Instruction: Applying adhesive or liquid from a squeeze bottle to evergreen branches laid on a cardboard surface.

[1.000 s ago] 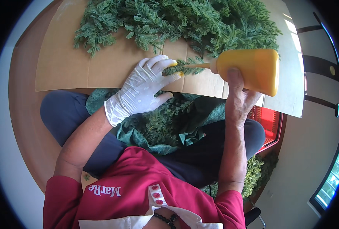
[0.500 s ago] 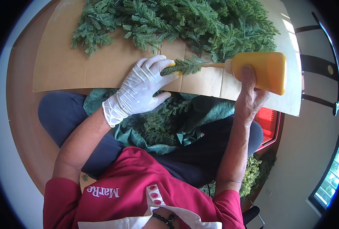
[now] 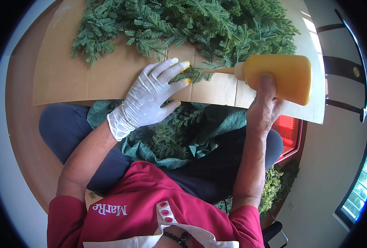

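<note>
My left hand (image 3: pixel 148 89), in a white glove with yellow smears on several fingertips, rests over the cardboard's near edge with its fingers stretched out and apart. A small green fir sprig (image 3: pixel 198 75) lies on the cardboard between two of those fingers; whether they press on it is hard to tell. My bare right hand (image 3: pixel 264 103) is closed round a yellow squeeze bottle (image 3: pixel 288 78), tipped on its side. The bottle's long thin nozzle points left, its tip over the sprig.
A big heap of green fir sprigs (image 3: pixel 191 22) covers the far part of the cardboard (image 3: pixel 105 78). In my lap, a green woven sack (image 3: pixel 229 122) holds more sprigs (image 3: pixel 167 136). To the right are a red plastic crate (image 3: pixel 286 134) and pale green foliage (image 3: pixel 273 186).
The bottle and my right hand have shifted slightly left, bringing the nozzle tip further over the sprig. My left hand has moved slightly left, its fingers still spread.
</note>
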The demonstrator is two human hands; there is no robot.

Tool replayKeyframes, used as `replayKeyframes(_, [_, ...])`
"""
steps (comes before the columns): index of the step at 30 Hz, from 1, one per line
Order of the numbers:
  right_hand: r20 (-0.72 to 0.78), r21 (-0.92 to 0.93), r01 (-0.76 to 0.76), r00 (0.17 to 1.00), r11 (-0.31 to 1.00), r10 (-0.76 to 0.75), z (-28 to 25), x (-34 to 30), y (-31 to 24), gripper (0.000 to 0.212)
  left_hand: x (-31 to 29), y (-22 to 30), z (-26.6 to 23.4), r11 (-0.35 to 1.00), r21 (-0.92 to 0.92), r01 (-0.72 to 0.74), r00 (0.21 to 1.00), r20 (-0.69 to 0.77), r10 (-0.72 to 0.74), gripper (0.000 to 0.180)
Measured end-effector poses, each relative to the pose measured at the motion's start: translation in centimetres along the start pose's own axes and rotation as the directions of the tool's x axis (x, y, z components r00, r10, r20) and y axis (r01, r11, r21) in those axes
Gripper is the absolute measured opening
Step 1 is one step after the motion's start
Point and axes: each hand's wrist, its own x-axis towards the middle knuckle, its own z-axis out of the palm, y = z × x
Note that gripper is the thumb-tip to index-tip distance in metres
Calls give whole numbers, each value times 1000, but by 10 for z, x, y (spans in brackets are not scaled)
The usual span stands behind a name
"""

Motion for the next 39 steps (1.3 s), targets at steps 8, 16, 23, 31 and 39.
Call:
replayKeyframes(8, [19, -218, -19, 1000, 976, 23, -6, 10, 8, 26, 8, 2, -8, 1000, 18, -4, 1000, 10, 4, 47])
replayKeyframes(16, [68, -269, -111, 989, 957, 134, -13, 15, 6, 35, 32, 4, -12, 997, -58, -51, 998, 39, 53, 52])
replayKeyframes(23, [61, -259, -46, 996, 965, 64, -19, 14, 0, 34, 42, 1, 5, 993, -52, -108, 989, 91, 113, 62])
replayKeyframes(31, [70, -267, -53, 995, 962, 74, -14, 14, 2, 34, 40, 0, 10, 994, -21, -108, 988, 110, 110, 64])
replayKeyframes(39, [15, -372, -45, 998, 927, 54, -25, 29, 2, 34, 40, -4, 13, 993, 4, -119, 989, 86, 118, 54])
